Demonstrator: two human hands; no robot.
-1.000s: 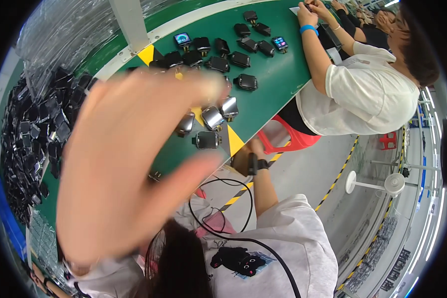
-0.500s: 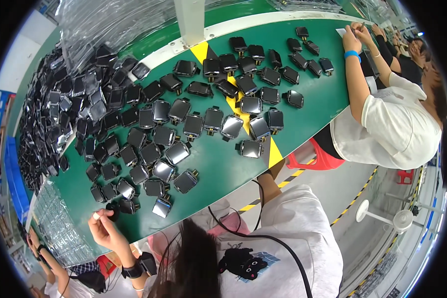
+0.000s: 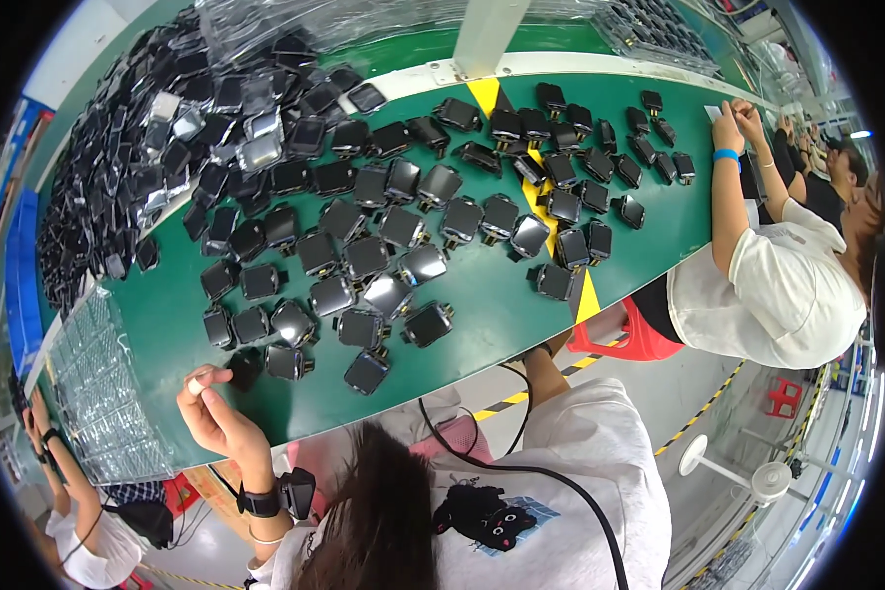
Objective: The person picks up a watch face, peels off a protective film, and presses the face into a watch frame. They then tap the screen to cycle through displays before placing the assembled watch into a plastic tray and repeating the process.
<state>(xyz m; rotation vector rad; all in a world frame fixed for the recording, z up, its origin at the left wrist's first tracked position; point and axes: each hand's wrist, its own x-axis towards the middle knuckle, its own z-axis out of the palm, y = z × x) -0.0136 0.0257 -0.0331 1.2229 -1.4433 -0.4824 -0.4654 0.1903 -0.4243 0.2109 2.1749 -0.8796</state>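
Note:
My left hand (image 3: 221,418) is at the near left edge of the green table (image 3: 482,349), its fingers curled in toward each other. A white finger cot (image 3: 197,386) covers one fingertip, and a black strap device (image 3: 277,494) is around the wrist. Whatever the fingers may hold I cannot make out. Beside the fingertips is a dark, blurred shape (image 3: 245,369). Nearest to it lies a black, square, watch-like screen module (image 3: 285,362). Several such modules with small gold tabs spread across the table. My right forearm (image 3: 546,379) reaches the table edge; the right hand is hidden.
A big heap of dark modules (image 3: 98,197) fills the far left, beside clear plastic sheeting (image 3: 265,29). A clear plastic tray (image 3: 113,393) stands near left. A white post (image 3: 487,37) rises at the back. A co-worker (image 3: 767,265) sits at the right; a black cable (image 3: 560,477) hangs across my shirt.
The view has shifted, so the table and modules sit further right in it. My left hand appears higher, and its fingertips have changed position slightly. The modules' layout looks largely the same.

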